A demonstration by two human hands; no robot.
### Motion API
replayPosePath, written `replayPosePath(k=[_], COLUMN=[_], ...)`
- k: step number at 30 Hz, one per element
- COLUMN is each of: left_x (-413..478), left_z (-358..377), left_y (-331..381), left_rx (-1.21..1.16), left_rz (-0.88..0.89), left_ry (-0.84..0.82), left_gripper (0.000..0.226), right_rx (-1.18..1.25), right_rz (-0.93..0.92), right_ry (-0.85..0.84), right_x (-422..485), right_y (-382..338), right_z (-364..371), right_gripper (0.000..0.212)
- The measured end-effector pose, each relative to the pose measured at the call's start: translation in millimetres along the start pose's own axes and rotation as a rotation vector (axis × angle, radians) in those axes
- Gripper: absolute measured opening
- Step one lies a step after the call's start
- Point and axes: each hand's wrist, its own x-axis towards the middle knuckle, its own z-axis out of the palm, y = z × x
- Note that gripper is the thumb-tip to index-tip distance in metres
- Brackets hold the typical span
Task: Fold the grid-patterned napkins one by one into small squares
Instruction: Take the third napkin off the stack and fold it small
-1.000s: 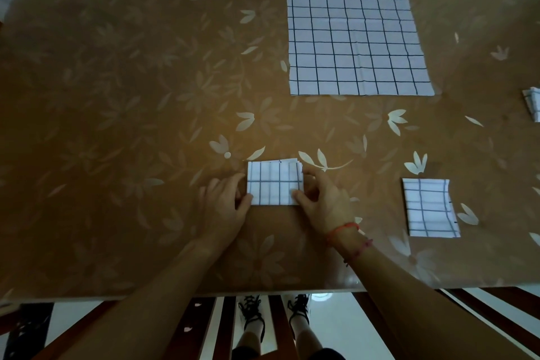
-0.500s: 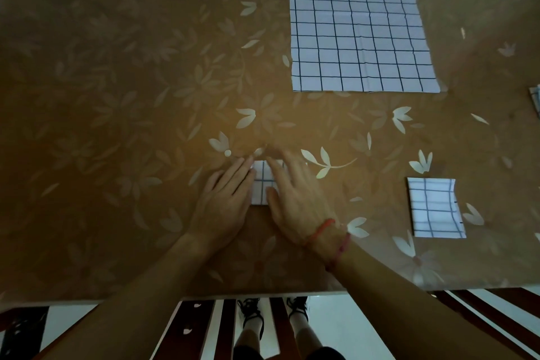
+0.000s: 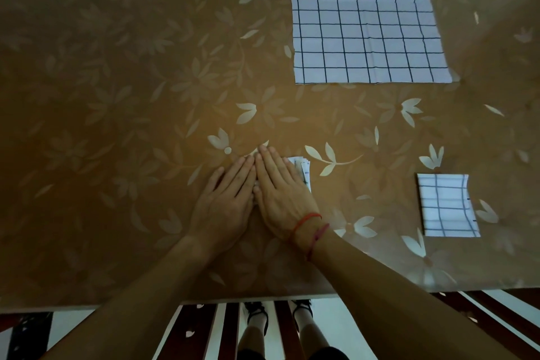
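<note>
White cloth ruled with dark grid lines, the folded napkin (image 3: 303, 173) lies near the front edge of the brown floral surface (image 3: 117, 102), mostly hidden beneath both hands. The left hand (image 3: 226, 204) and right hand (image 3: 282, 188) lie flat, fingers straight and together, pressing down and gripping nothing. This looks like creasing the final fold; next the napkin likely goes beside the finished square (image 3: 447, 204) at right. An unfolded napkin (image 3: 365, 17) waits farther back, well apart from the hands.

Brown glossy table cover (image 3: 117, 96) with pale flower print, striped floor under the near edge.
Small white round dot (image 3: 227, 150) just left of the fingers (image 3: 264, 161); red string bracelets (image 3: 306, 221), brown-and-white striped floor (image 3: 187, 327) and black strappy shoes (image 3: 254, 309) behind them.
</note>
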Motion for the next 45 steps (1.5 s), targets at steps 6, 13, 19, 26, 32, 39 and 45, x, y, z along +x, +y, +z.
replayPosePath(k=[6, 13, 19, 26, 32, 39, 45], left_x=[0.5, 2.1, 15.0, 53.1, 73.5, 67.2, 54.1], left_z=[-4.9, -12.8, -30.8, -51.1, -51.2, -50.3, -70.6], left_y=[1.9, 5.5, 8.9, 4.3, 4.2, 3.7, 5.0], left_rx=[0.002, 0.013, -0.117, -0.187, -0.174, -0.534, -0.923], left_rz=[0.008, -0.012, -0.079, -0.123, -0.203, -0.343, -0.419], left_ry=[-0.028, -0.072, -0.044, -0.183, -0.281, -0.253, -0.216], left_gripper=[0.051, 0.05, 0.049, 0.065, 0.038, 0.013, 0.017], right_rx=[-0.068, -0.102, -0.075, -0.008, -0.081, -0.006, 0.184], right_rz=[0.051, 0.079, 0.063, -0.008, 0.031, 0.093, 0.077], right_ry=[-0.053, -0.106, -0.112, -0.158, -0.283, -0.371, -0.296], right_x=[-18.0, -28.3, -24.7, 1.6, 22.0, 26.8, 19.5], right_y=[30.6, 46.8, 46.7, 48.0, 46.7, 48.6, 36.9], right_z=[-9.1, -20.3, -33.2, -69.2, -75.4, -78.4, -100.8], right_gripper=[0.064, 0.066, 0.068, 0.082, 0.075, 0.064, 0.03])
